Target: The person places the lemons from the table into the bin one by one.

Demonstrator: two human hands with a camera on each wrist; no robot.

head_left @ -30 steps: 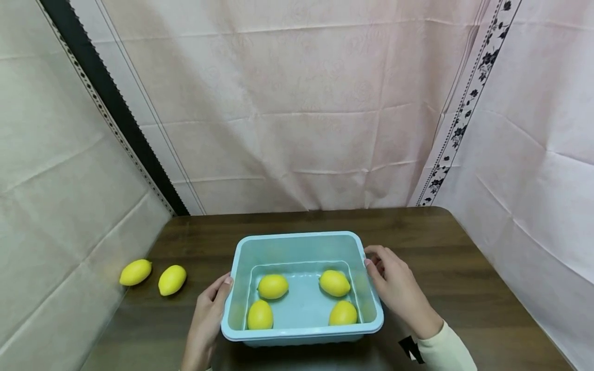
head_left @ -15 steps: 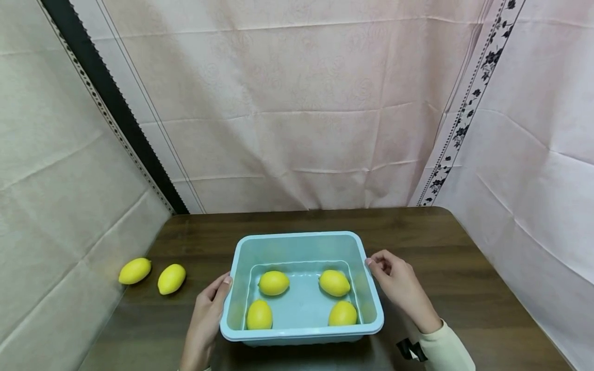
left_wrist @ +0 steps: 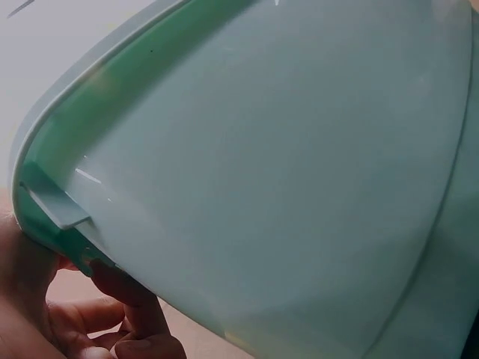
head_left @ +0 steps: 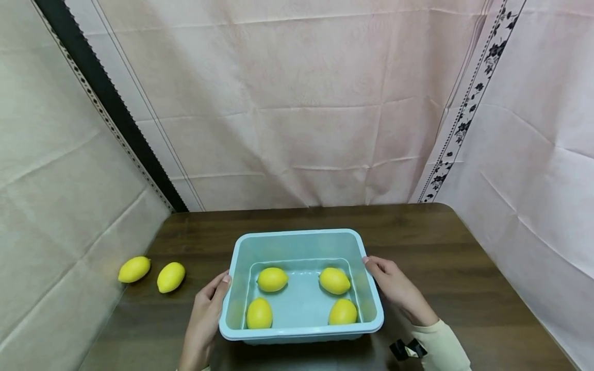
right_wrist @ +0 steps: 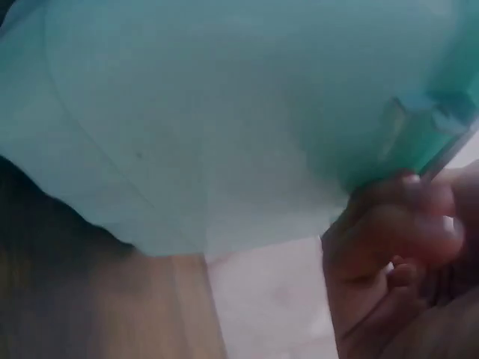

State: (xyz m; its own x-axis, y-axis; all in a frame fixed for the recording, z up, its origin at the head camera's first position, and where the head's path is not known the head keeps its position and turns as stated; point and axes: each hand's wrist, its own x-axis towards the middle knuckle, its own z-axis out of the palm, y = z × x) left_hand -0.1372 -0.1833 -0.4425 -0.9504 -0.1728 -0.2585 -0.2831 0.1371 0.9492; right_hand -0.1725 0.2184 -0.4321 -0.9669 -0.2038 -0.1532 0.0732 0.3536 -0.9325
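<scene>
A light blue plastic basin point(head_left: 301, 332) is at the front middle of the table, with several yellow lemons inside, one of them a lemon point(head_left: 272, 279) at the back left. My left hand point(head_left: 207, 314) grips its left rim, thumb on top and fingers curled below, as the left wrist view shows beside the basin's outer wall point(left_wrist: 269, 164). On the opposite side my right hand point(head_left: 399, 288) pinches the right rim. In the right wrist view its curled fingers point(right_wrist: 397, 232) sit under the rim, against the basin's side point(right_wrist: 209, 112).
Two more lemons lie on the table to the left, an outer lemon point(head_left: 134, 269) and an inner lemon point(head_left: 171, 277). The brown wooden table point(head_left: 464, 288) meets pale cloth point(head_left: 301, 103) hung behind and at both sides. A black strap point(head_left: 407, 350) shows at the right sleeve.
My right hand has shifted slightly toward the front along the right rim, and its fingers have closed on it. The left hand, the basin and the lemons stay nearly in place.
</scene>
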